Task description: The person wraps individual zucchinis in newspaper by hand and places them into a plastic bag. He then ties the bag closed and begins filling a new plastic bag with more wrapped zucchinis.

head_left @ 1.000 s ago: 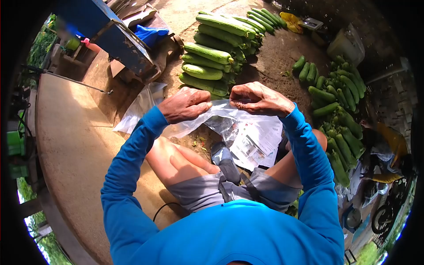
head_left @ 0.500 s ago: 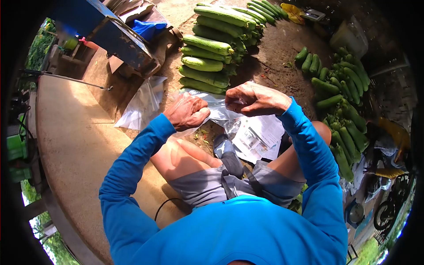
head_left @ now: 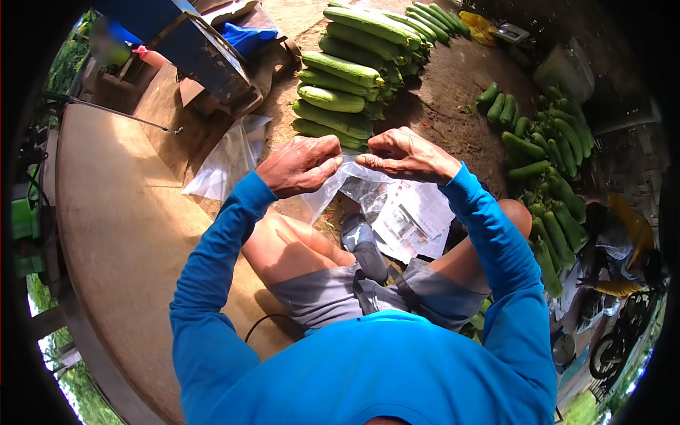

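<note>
My left hand (head_left: 303, 166) and my right hand (head_left: 409, 156) are closed, thumbs and fingers pinched, with their tips nearly meeting above my lap. A clear plastic bag (head_left: 327, 193) hangs from the pinch, its film spread beneath both hands. Printed newspaper sheets (head_left: 418, 216) lie under and to the right of the bag, between my knees. Just beyond my hands rises a stack of long green gourds (head_left: 333, 99), in layers on the ground.
More clear plastic bags (head_left: 230, 159) lie to the left, beside a curved wooden bench (head_left: 120, 212). Smaller green gourds (head_left: 563, 134) are heaped on the right. A worn blue cabinet (head_left: 191, 53) stands at the back left, and a yellow bag (head_left: 478, 28) lies at the back.
My hands have come closer together, their fingertips now nearly meeting. The left has moved up a little and the right has turned its thumb inward. The view has shifted slightly.
</note>
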The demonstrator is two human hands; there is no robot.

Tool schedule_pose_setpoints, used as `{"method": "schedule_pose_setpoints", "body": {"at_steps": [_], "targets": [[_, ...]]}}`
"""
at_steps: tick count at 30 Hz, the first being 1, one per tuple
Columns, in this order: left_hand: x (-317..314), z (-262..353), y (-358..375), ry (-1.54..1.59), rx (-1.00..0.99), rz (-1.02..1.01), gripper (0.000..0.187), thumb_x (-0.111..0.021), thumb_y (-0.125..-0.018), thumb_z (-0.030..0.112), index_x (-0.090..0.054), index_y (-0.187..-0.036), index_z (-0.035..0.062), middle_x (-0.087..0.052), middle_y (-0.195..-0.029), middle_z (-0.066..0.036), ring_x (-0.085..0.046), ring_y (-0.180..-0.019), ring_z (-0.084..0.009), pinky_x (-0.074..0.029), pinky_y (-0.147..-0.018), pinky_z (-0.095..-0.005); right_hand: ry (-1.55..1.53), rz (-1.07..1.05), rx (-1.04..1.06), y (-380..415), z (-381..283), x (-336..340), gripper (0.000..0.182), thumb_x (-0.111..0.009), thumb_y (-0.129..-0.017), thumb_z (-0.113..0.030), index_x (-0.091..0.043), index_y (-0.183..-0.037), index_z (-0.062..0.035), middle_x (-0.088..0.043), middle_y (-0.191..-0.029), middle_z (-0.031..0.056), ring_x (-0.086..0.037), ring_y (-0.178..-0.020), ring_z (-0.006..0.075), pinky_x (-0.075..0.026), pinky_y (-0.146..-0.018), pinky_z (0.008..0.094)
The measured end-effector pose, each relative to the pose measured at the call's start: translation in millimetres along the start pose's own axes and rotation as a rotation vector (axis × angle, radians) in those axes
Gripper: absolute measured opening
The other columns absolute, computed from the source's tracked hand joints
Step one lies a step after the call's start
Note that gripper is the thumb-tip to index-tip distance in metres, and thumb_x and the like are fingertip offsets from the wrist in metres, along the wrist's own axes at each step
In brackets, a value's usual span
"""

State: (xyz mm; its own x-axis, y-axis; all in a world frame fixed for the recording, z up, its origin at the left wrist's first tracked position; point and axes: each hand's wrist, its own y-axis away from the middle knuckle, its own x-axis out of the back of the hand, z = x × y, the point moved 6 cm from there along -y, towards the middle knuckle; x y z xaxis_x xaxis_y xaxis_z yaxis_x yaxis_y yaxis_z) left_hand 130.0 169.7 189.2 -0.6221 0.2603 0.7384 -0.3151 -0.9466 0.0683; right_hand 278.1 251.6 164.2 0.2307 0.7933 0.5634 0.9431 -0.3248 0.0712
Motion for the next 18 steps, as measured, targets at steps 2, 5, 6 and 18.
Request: {"method": "schedule_pose_setpoints", "body": {"at_steps": [2, 5, 6, 18], "targets": [[0, -5, 0, -0.090, -0.027, 0.030, 0.022, -0.057, -0.096, 0.022, -0.053, -0.091, 0.0014, -0.054, -0.076, -0.020, -0.054, -0.070, -0.0396, -0.040, -0.060, -0.0448, -0.042, -0.067, -0.030, -1, 3, -1, 0.045, -0.064, -0.095, -0.033, -0.044, -0.071, -0.0010, -0.036, -0.057, 0.0097, -0.031, -0.054, 0.0166, -0.031, -0.049, 0.0375], [1, -18, 1, 0.032, 0.051, 0.008, 0.026, -0.057, -0.096, 0.026, -0.052, -0.089, 0.0012, -0.053, -0.075, -0.020, -0.051, -0.068, -0.0398, -0.039, -0.059, -0.0439, 0.027, 0.103, 0.202, 1, 7, 6, 0.036, -0.067, -0.090, -0.027, -0.046, -0.076, -0.0012, -0.042, -0.062, 0.0118, -0.034, -0.057, 0.0215, -0.034, -0.052, 0.0389], [4, -17, 3, 0.007, 0.010, -0.010, 0.029, -0.056, -0.097, 0.028, -0.055, -0.086, 0.0014, -0.053, -0.072, -0.016, -0.053, -0.063, -0.0322, -0.040, -0.058, -0.0402, 0.115, 0.129, 0.264, 5, 7, 18, 0.030, -0.068, -0.085, -0.022, -0.047, -0.081, -0.0012, -0.045, -0.066, 0.0136, -0.036, -0.060, 0.0262, -0.036, -0.055, 0.0402], [1, -34, 27, 0.303, 0.243, -0.314, 0.030, -0.052, -0.098, 0.028, -0.064, -0.088, 0.0024, -0.057, -0.068, -0.006, -0.051, -0.064, -0.0139, -0.042, -0.059, -0.0317, -0.097, -0.025, 0.118, 13, 16, 33, 0.037, -0.062, -0.072, -0.014, -0.061, -0.106, 0.0008, -0.063, -0.087, 0.0098, -0.059, -0.078, 0.0178, -0.049, -0.076, 0.0308]]}}
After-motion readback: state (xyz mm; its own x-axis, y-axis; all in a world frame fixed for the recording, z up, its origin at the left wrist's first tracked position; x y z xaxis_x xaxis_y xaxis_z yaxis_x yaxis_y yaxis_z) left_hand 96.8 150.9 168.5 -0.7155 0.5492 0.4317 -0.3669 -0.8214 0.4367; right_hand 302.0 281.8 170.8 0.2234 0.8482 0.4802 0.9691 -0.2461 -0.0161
